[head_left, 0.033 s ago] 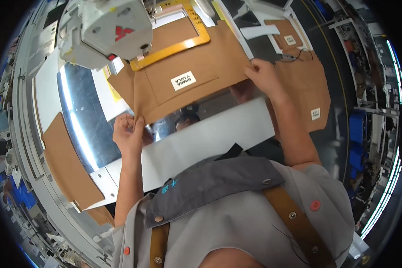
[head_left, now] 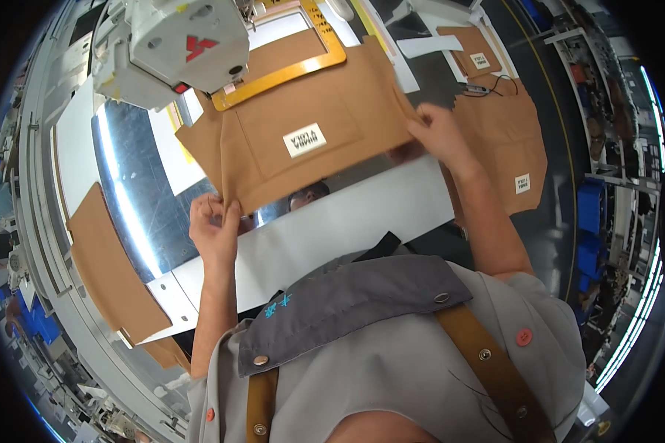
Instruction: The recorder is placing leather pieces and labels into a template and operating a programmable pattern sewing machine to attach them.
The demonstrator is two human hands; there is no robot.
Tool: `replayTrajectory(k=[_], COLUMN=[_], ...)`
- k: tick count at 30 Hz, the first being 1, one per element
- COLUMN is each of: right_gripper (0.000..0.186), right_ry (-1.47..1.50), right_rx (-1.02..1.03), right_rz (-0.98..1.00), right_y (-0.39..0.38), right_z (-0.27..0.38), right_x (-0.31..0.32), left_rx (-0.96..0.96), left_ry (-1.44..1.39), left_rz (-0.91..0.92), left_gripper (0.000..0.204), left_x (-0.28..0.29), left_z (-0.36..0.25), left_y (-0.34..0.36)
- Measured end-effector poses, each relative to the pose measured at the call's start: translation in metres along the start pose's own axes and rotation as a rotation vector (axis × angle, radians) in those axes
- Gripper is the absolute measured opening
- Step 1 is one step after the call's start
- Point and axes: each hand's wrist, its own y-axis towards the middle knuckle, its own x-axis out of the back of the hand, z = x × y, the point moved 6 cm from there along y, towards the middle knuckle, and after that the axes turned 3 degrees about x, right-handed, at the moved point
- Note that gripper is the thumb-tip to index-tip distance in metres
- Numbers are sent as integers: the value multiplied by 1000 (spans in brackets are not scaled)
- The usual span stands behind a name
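A brown fabric panel (head_left: 325,103) with a white printed label (head_left: 305,140) stretches out in front of me, its far part under a yellow clamp frame (head_left: 284,80). With thumb and fingers pinched, my left hand (head_left: 216,225) grips the panel's near left corner. At the near right corner, my right hand (head_left: 440,133) has hold of the same panel, also in a pinch. Between my hands the near edge is held out over a shiny metal plate, which mirrors part of my hands. A stitched pocket outline surrounds the label.
A white sewing machine head (head_left: 177,52) stands at the far left, close to the frame. Another labelled brown panel (head_left: 506,148) lies on the right, with thread snips (head_left: 477,89) at its far edge. Plain brown pieces (head_left: 111,258) lie on the left.
The panel's near edge and label sit slightly closer to me, and the pocket outline shows more fully. Both hands keep their grip; the right has moved down a little.
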Motion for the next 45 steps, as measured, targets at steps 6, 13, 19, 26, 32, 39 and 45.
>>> replayTrajectory(k=[6,13,19,26,32,39,45], right_gripper=[39,41,51,42,37,29,37], right_ry=[579,817,799,837,615,576,834], right_rx=[-262,-315,-257,-225,83,-10,-102], right_rz=[15,181,301,336,24,-535,-811], right_y=[-99,-125,-123,-118,-75,-88,-187], right_z=[-37,-59,-46,-52,-69,-132,-267], right_x=[-26,-43,-48,-47,12,210,311], left_rx=[87,571,520,731,747,459,366], left_ry=[221,-39,-100,-336,-448,-452,-116], left_rz=[-62,-249,-243,-150,151,797,1015], left_gripper=[46,50,66,38,11,20,28], left_x=[23,20,-3,-22,-80,-201,-236], left_z=[1,40,37,44,7,-97,-143], left_y=[-100,-185,-169,-128,-126,-157,-181])
